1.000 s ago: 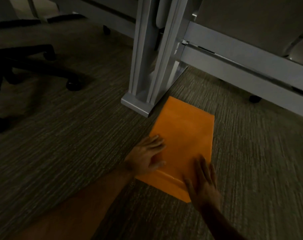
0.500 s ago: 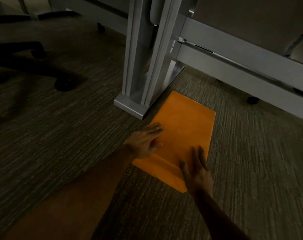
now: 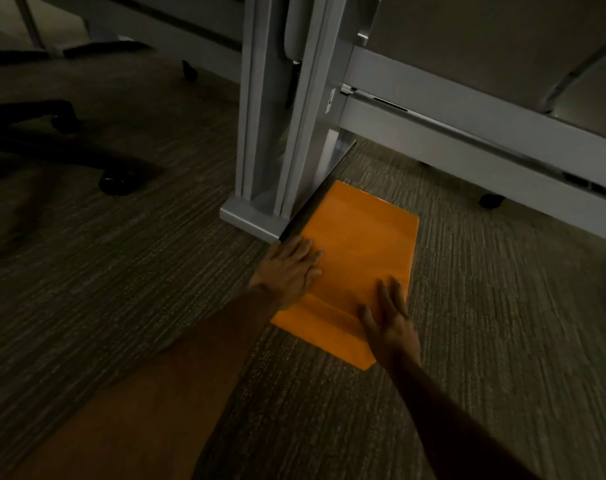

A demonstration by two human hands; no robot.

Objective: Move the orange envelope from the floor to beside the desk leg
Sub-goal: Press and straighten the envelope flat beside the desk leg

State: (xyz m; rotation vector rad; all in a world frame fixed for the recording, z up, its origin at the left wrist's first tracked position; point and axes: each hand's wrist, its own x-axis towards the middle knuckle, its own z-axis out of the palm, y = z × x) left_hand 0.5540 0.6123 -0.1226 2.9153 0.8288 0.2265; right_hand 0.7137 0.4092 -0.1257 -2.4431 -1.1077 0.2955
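Envelope (image 3: 360,258) flat on carpet (image 3: 121,271) by desk leg (image 3: 277,133), L hand (image 3: 289,271) & R hand (image 3: 389,323) pressing flat, no grip.

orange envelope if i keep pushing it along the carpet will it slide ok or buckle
The orange envelope lies flat and thin under the left hand and right hand, so it is probably light and floppy. A crease near its close end suggests it may buckle. The textured carpet likely drags.

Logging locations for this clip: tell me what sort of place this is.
Most likely an office, seen at floor level. A grey metal desk leg stands on low-pile striped carpet, and a black wheeled chair base sits to the left. An orange envelope lies flat beside the leg under both hands.
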